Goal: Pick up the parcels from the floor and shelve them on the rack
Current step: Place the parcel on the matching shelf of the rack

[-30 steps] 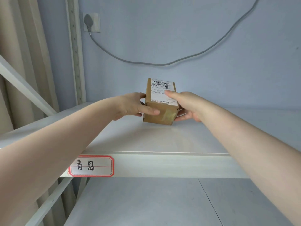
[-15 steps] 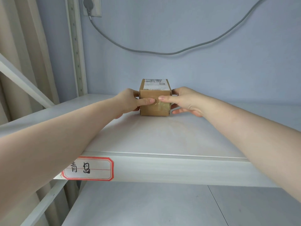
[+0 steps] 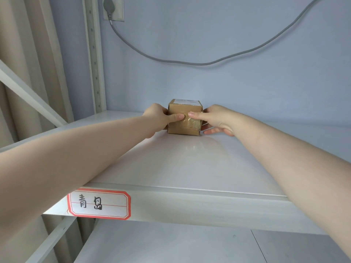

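Observation:
A small brown cardboard parcel [image 3: 181, 128] with a white label on top rests flat on the white rack shelf [image 3: 180, 164], near the back wall. My left hand [image 3: 158, 117] grips its left side, thumb across the front face. My right hand [image 3: 214, 118] holds the right side, thumb on the taped front, fingers spread on the shelf behind. Both forearms stretch over the shelf.
A red-bordered handwritten label [image 3: 98, 204] is stuck on the shelf's front edge. A lower shelf [image 3: 171, 243] lies below. A perforated upright post [image 3: 94, 54] stands at left beside a curtain [image 3: 28, 54]. A grey cable [image 3: 199, 62] hangs from a wall socket [image 3: 113, 8].
The parcel was tilted and lifted one second ago; it now sits flat on the shelf, pushed farther back. Both hands stayed on it.

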Available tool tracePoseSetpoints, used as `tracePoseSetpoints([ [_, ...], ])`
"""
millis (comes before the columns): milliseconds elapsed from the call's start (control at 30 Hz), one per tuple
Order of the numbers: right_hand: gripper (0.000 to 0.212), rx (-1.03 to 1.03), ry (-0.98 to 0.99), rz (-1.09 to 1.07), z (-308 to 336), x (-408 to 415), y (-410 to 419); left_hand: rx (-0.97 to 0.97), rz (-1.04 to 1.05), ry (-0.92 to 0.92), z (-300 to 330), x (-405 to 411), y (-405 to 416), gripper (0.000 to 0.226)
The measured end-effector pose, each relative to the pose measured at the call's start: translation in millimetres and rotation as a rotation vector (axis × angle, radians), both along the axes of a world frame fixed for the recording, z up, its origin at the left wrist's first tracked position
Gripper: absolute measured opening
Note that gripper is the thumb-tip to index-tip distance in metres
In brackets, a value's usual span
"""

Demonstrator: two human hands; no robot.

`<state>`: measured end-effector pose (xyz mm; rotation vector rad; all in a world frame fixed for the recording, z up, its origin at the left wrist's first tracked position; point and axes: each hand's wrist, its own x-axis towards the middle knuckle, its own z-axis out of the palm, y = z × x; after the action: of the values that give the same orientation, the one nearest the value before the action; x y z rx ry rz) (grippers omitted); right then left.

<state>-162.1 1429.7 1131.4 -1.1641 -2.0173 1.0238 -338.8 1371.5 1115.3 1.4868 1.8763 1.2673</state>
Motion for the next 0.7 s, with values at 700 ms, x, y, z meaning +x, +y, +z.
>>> tracePoseSetpoints([
  [700, 0.047, 0.126, 0.026, -0.102, -14, -4, 12, 0.071, 0.028, 0.055, -11, 0, 25, 0.066],
])
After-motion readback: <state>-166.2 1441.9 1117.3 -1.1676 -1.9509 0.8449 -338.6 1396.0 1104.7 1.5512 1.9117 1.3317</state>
